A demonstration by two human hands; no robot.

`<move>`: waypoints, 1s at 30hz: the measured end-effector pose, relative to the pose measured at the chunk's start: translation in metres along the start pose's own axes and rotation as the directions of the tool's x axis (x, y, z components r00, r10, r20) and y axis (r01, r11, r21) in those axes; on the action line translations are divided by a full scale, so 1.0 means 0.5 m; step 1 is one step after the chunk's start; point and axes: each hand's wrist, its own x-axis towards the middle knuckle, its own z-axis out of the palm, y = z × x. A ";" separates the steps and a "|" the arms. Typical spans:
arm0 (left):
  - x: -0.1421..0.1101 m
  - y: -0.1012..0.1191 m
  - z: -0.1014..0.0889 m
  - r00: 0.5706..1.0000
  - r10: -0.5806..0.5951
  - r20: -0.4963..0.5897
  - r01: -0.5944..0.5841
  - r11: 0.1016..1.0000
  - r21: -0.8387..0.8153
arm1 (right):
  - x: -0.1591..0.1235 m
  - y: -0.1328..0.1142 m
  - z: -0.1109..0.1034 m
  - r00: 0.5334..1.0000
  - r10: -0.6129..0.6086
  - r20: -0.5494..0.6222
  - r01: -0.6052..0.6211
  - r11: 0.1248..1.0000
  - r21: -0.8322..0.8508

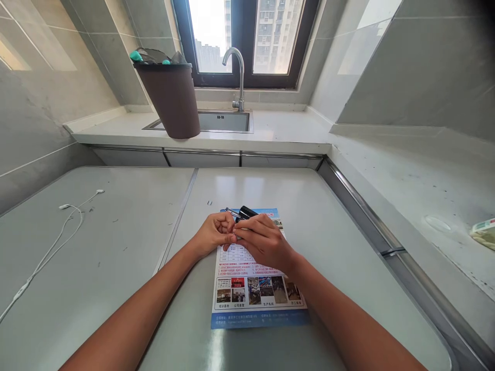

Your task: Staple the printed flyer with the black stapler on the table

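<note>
My left hand [217,233] and my right hand [266,241] meet fingertip to fingertip above a printed flyer [259,318]. The left fingers are curled in a pinch, with the thumb against the right fingertips. My right hand is closed too, its fingers pressed together. Whatever sits between the fingertips is too small or hidden to name. Just beyond the knuckles, a glossy black cylinder [247,212] shows, along with a thin, silvery, pen-like piece [231,211]. Whether these lie on the flyer or are held, I cannot tell. My hands cover the flyer's upper middle.
Two small dark slivers [209,203] lie on the pale table [371,288] beyond the flyer. A white cable [58,242] curves across its left side. Behind it, a brown bin [170,100] stands by the sink [228,121] and faucet [241,77]. A ledge [417,170] runs along the right.
</note>
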 end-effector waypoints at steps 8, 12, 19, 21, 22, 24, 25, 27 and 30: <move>-0.005 0.035 -0.042 0.854 0.350 -0.385 -0.152 0.875 0.459 | -0.026 0.121 -0.056 0.824 0.448 -0.348 -0.514 0.848 -0.127; 0.005 0.033 -0.090 0.732 0.509 -0.453 0.145 0.533 0.834 | -0.088 0.219 -0.083 0.595 0.701 -0.394 -0.801 0.556 -0.220; 0.028 -0.029 -0.128 0.894 0.322 -0.312 0.239 0.248 0.939 | -0.129 0.256 -0.067 0.469 0.854 -0.227 -0.864 0.390 -0.318; 0.026 -0.036 -0.131 0.905 0.303 -0.300 0.233 0.238 0.943 | -0.122 0.250 -0.066 0.496 0.836 -0.234 -0.851 0.415 -0.322; 0.025 -0.036 -0.132 0.903 0.311 -0.296 0.228 0.236 0.945 | -0.118 0.247 -0.066 0.518 0.819 -0.248 -0.842 0.436 -0.318; 0.021 -0.031 -0.133 0.897 0.333 -0.291 0.224 0.227 0.948 | -0.109 0.241 -0.067 0.559 0.786 -0.264 -0.821 0.480 -0.309; 0.019 -0.027 -0.133 0.894 0.342 -0.289 0.223 0.219 0.950 | -0.106 0.238 -0.066 0.576 0.777 -0.254 -0.810 0.499 -0.308; 0.016 -0.020 -0.131 0.888 0.363 -0.281 0.219 0.205 0.954 | -0.101 0.235 -0.062 0.603 0.773 -0.197 -0.785 0.533 -0.316; 0.015 -0.016 -0.130 0.879 0.393 -0.271 0.202 0.209 0.957 | -0.100 0.235 -0.055 0.638 0.759 -0.134 -0.751 0.573 -0.329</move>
